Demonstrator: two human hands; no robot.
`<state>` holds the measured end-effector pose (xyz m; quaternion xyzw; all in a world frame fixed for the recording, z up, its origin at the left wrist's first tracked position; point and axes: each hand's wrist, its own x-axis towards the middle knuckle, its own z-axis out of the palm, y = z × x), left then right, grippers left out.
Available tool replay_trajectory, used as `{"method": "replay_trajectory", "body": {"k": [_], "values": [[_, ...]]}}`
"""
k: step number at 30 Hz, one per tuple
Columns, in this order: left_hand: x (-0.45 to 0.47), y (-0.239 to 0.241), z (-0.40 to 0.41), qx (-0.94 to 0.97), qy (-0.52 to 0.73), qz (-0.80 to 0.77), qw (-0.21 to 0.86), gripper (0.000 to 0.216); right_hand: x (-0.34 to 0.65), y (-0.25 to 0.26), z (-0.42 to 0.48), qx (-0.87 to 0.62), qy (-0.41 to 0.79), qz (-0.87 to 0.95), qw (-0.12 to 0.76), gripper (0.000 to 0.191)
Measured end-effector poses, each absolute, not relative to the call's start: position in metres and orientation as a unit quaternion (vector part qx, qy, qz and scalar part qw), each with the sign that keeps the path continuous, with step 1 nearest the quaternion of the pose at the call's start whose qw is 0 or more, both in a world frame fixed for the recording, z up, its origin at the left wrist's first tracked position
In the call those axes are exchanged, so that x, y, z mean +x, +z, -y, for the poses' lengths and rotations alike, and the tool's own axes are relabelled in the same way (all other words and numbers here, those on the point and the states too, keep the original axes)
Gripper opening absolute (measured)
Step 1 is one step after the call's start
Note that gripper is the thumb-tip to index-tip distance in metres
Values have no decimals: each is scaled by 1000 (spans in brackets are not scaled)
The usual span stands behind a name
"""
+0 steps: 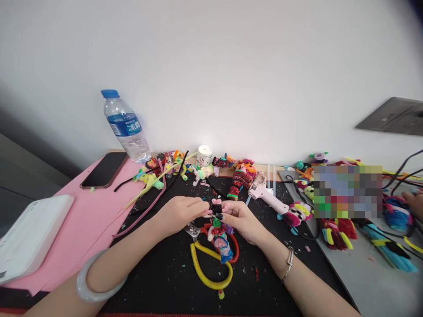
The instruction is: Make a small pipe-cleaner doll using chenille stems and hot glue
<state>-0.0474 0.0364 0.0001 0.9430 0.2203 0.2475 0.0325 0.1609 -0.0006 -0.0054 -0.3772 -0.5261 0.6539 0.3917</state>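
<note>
My left hand [180,213] and my right hand [241,219] meet over a black mat [165,277], both pinching a small pipe-cleaner figure [218,229] with a black head, pink ears, red middle and blue lower part. The fingers of both hands are closed on its top. Beneath the figure lie scissors with yellow and red handles [211,270]. A pale bangle sits on my left wrist, a silver bracelet on my right.
A pink glue gun [266,193] lies right of my hands. Behind are several pipe-cleaner figures [239,176], a lit candle [205,154], a water bottle [125,127], a phone [104,169] on pink paper and a white box [29,233]. Another person's hand [413,202] shows at far right.
</note>
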Motion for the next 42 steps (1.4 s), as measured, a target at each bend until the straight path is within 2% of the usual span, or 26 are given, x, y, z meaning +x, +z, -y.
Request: {"method": "replay_trajectory", "body": {"k": [7, 13, 18, 21, 24, 26, 33, 36, 38, 40, 42], "values": [[-49, -1, -36, 941, 249, -222, 61, 27, 161, -4, 1, -381, 654, 524, 391, 40], [-49, 0, -34, 894, 275, -286, 206, 18, 159, -8, 3, -392, 642, 498, 432, 34], [-49, 0, -31, 794, 367, -407, 262, 33, 157, -13, 4, -403, 602, 485, 490, 26], [-47, 2, -29, 776, 377, -366, 350, 38, 158, -15, 4, -411, 560, 483, 533, 19], [-41, 5, -24, 777, 313, -289, 464, 28, 159, -15, 3, -410, 529, 480, 566, 13], [-35, 5, -19, 756, 266, -310, 511, 33, 159, -14, 3, -415, 510, 483, 578, 12], [-18, -9, -8, 595, 276, -320, 684, 39, 158, -9, 4, -456, 471, 517, 551, 17], [-18, -7, -10, 558, 317, -307, 703, 40, 158, -8, 4, -439, 482, 501, 569, 15], [-20, -4, -14, 539, 362, -312, 694, 39, 160, -6, 3, -430, 474, 488, 593, 21], [-22, -2, -18, 523, 426, -330, 661, 40, 163, -5, 3, -452, 427, 494, 608, 23], [-25, -1, -24, 510, 497, -354, 607, 40, 167, -3, 2, -496, 346, 518, 605, 16]]}}
